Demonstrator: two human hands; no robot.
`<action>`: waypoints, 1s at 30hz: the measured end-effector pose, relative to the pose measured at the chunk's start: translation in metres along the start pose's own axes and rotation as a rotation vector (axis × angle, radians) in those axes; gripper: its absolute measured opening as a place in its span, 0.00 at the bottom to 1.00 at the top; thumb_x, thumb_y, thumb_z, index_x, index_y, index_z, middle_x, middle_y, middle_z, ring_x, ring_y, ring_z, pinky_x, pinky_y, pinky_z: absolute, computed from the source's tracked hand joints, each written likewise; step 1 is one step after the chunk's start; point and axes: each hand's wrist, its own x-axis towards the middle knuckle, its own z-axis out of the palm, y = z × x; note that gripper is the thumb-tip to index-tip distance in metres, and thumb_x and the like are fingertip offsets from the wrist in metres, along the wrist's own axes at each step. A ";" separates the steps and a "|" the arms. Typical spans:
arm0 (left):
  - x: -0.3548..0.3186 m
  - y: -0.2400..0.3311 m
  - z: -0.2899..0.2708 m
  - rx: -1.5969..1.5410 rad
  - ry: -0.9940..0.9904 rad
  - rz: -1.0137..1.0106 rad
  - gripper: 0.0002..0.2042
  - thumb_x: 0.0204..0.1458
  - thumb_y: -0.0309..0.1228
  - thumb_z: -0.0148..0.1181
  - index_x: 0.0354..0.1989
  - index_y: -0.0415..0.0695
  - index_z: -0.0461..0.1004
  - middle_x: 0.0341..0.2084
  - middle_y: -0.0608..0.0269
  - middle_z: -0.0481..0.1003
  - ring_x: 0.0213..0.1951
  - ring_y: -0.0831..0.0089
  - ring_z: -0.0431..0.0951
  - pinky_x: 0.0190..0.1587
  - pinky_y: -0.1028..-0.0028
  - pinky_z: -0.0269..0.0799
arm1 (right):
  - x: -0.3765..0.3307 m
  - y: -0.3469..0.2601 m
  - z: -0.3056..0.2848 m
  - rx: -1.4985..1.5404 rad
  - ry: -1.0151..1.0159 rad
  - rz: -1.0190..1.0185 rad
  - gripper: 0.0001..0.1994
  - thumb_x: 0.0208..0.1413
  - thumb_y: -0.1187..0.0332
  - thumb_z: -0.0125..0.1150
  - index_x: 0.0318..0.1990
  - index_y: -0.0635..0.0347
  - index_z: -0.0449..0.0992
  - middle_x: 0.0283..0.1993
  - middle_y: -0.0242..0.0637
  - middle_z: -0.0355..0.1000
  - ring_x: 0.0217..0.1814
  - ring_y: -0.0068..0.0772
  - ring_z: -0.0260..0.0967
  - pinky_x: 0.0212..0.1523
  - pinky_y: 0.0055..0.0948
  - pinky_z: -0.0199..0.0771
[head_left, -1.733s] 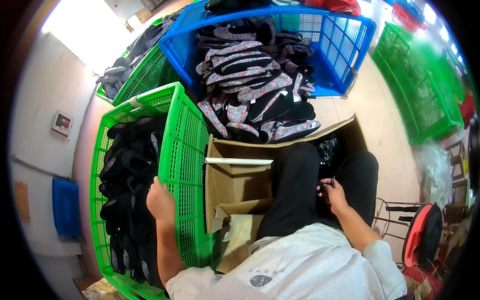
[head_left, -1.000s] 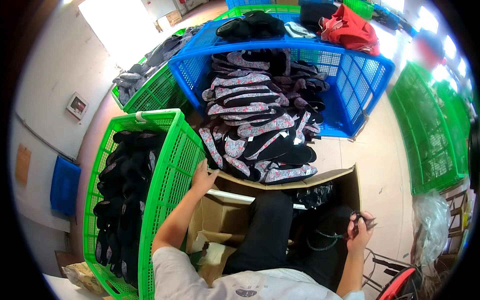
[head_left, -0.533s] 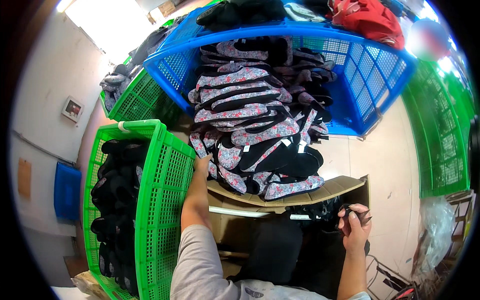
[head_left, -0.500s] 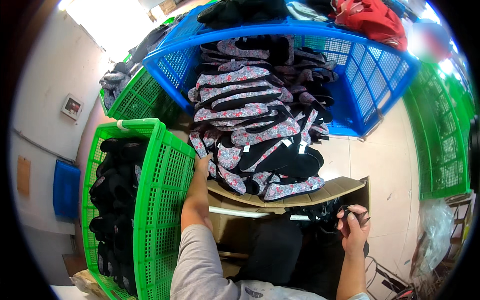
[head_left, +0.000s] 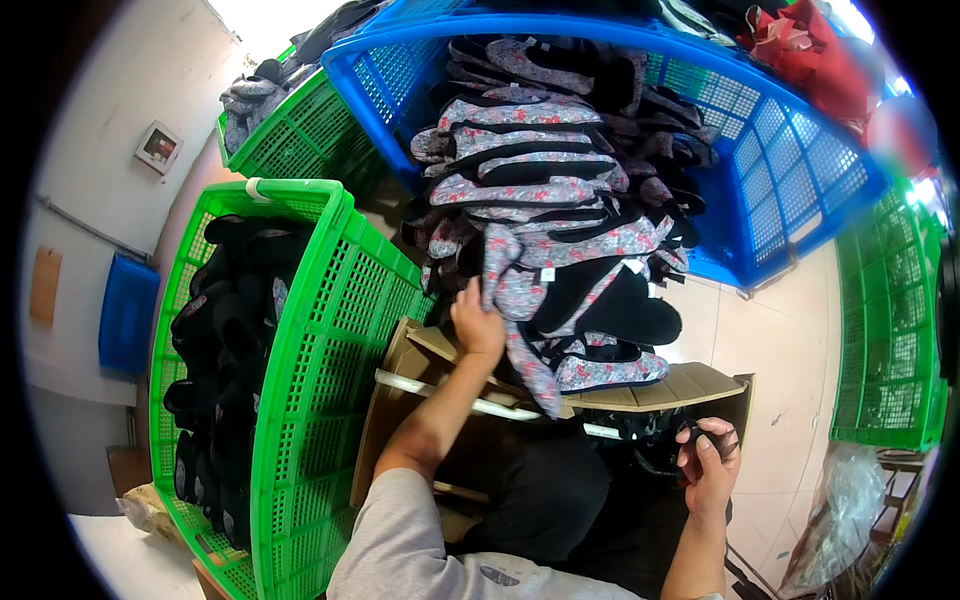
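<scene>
My left hand (head_left: 477,326) is closed on the near-left edge of a floral cloth shoe (head_left: 510,272), grey with pink-red flowers, at the front of a heap. Part of that shoe hangs toward the cardboard below. Behind it lie several more floral cloth shoes (head_left: 545,190) with black linings and small white tags, packed in rows. At the right, my right hand (head_left: 708,465) is closed round a small dark tool (head_left: 722,440); its exact kind is hard to make out.
A blue crate (head_left: 715,245) lies tipped with its opening toward me, shoes spilling out. To the left stands a green crate (head_left: 335,340) of black shoes (head_left: 225,330). An open cardboard box (head_left: 690,388) is just before my lap, a white bar (head_left: 460,397) across it. Another green crate (head_left: 885,330) stands far right.
My left hand has moved right along the heap's front and drawn a floral shoe toward me. My right hand stays nearly in place with the dark tool. The whole view has shifted somewhat.
</scene>
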 end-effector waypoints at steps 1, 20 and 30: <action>-0.010 0.013 0.000 -0.017 -0.006 0.012 0.27 0.43 0.21 0.58 0.57 0.44 0.71 0.43 0.51 0.72 0.47 0.49 0.70 0.54 0.60 0.65 | 0.000 -0.002 0.002 -0.003 -0.009 0.003 0.08 0.60 0.75 0.56 0.46 0.60 0.71 0.36 0.44 0.77 0.22 0.20 0.68 0.15 0.11 0.52; -0.024 0.053 -0.047 0.112 -0.290 0.691 0.31 0.44 0.21 0.52 0.63 0.47 0.65 0.64 0.56 0.63 0.65 0.53 0.61 0.65 0.55 0.54 | -0.010 -0.008 0.003 0.046 -0.013 0.037 0.08 0.60 0.77 0.53 0.46 0.60 0.70 0.37 0.45 0.77 0.23 0.20 0.68 0.16 0.12 0.53; -0.005 0.042 -0.075 -0.016 -0.448 0.551 0.38 0.44 0.40 0.65 0.67 0.47 0.59 0.66 0.53 0.58 0.68 0.58 0.57 0.68 0.56 0.49 | -0.009 -0.009 0.015 0.121 -0.136 0.091 0.09 0.62 0.77 0.51 0.48 0.60 0.72 0.39 0.44 0.77 0.25 0.17 0.68 0.16 0.12 0.53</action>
